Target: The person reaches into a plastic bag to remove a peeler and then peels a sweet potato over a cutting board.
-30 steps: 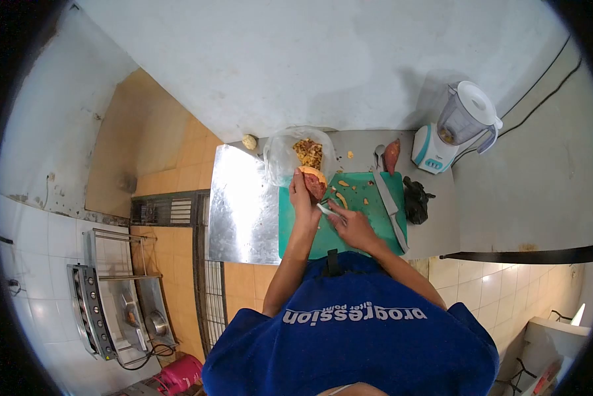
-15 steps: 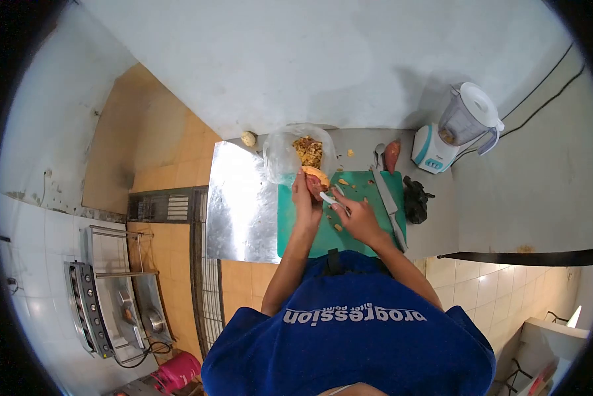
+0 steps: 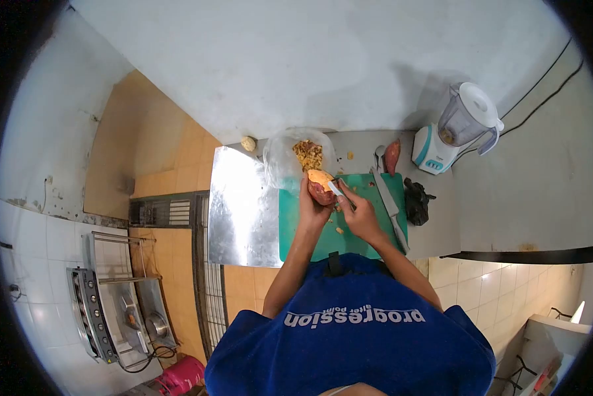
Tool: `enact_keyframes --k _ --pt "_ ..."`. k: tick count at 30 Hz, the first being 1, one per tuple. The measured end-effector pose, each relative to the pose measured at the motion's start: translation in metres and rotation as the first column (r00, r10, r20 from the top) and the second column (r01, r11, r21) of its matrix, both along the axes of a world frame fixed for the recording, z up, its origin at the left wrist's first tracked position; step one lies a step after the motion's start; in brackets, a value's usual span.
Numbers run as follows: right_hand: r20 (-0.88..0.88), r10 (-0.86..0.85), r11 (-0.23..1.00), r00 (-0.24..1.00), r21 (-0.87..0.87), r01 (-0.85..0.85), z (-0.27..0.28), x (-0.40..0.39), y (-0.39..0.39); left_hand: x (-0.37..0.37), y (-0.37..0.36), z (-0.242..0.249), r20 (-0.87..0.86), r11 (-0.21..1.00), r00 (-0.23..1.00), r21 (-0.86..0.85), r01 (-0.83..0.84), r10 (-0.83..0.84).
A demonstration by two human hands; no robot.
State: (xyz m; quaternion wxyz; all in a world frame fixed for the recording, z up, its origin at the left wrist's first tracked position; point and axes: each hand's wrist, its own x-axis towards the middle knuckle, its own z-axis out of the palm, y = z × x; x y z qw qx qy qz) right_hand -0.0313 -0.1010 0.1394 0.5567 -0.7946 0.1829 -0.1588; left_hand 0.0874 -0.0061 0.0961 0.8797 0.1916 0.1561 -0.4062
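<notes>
My left hand [image 3: 315, 210] is closed around a partly peeled sweet potato [image 3: 321, 193], its upper end bare orange and its lower part still red-skinned. My right hand [image 3: 359, 214] grips a small white peeler [image 3: 335, 189] against the right side of the sweet potato; fingers cover part of the tool. Both hands are above a green cutting board [image 3: 303, 239] with scattered bits of peel. Just beyond them, a clear plastic bag [image 3: 280, 155] holds a heap of peelings [image 3: 308, 155]. On the board's right side lies a large knife [image 3: 390, 208].
Past the knife are an unpeeled sweet potato [image 3: 392, 157], a spoon [image 3: 379, 156] and a black plastic bag [image 3: 416, 201]. A blender [image 3: 451, 132] stands at the back right near the wall. A pale round item [image 3: 248, 143] sits at the counter's back left.
The sweet potato has turned in my left hand, showing more of its orange side. My right hand and the peeler have shifted slightly right and up along it.
</notes>
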Motion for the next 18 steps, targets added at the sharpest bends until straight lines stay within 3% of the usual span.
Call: enact_keyframes --k 3,4,6,7,8,9,10,12,14,15,17,18 --pt "0.056 -0.040 0.992 0.998 -0.115 0.046 -0.017 0.002 -0.008 -0.006 -0.003 0.009 0.107 0.991 0.994 0.132 0.001 -0.015" --pt "0.082 -0.049 0.984 0.995 -0.165 0.062 -0.017 0.002 -0.009 -0.003 0.000 -0.003 0.107 0.991 0.994 0.132 0.002 -0.016" --pt "0.108 -0.060 0.974 0.992 -0.211 0.082 -0.014 -0.002 -0.010 0.005 0.007 -0.013 0.325 0.988 0.935 0.002 0.152 -0.144" --pt "-0.008 -0.035 0.985 0.999 -0.168 0.033 -0.009 -0.008 -0.008 0.002 0.007 -0.007 0.325 0.988 0.934 0.003 0.154 -0.147" --pt "-0.119 -0.003 0.992 0.993 -0.122 -0.011 -0.003 -0.013 -0.007 -0.002 0.005 -0.001 0.334 0.991 0.936 0.103 0.080 -0.110" --pt "-0.115 -0.004 0.992 0.993 -0.125 -0.010 0.002 -0.015 -0.008 -0.006 0.002 0.014 0.348 0.980 0.935 0.199 0.002 -0.072" --pt "-0.128 0.021 0.990 0.992 -0.138 -0.039 0.007 -0.018 -0.007 -0.009 0.000 0.020 0.350 0.967 0.937 0.243 -0.078 -0.012" --pt "-0.139 0.050 0.986 0.989 -0.149 -0.071 0.005 -0.018 -0.006 -0.005 0.000 0.010 0.359 0.971 0.933 0.226 -0.083 -0.004" --pt "0.063 0.038 0.976 0.997 -0.218 -0.023 -0.006 -0.014 -0.005 -0.004 0.002 0.001 0.365 0.974 0.931 0.211 -0.085 0.002" --pt "0.061 0.038 0.976 0.997 -0.216 -0.023 0.003 -0.013 -0.005 -0.008 0.002 0.008 0.410 0.963 0.912 0.238 -0.127 0.019" --pt "-0.130 0.065 0.980 0.989 -0.179 -0.088 0.029 -0.009 -0.006 -0.011 -0.001 0.012 0.454 0.950 0.890 0.262 -0.172 0.036" --pt "-0.131 0.069 0.980 0.989 -0.178 -0.092 0.025 -0.010 -0.005 -0.012 -0.003 0.009 0.476 0.915 0.878 0.337 -0.223 0.039"
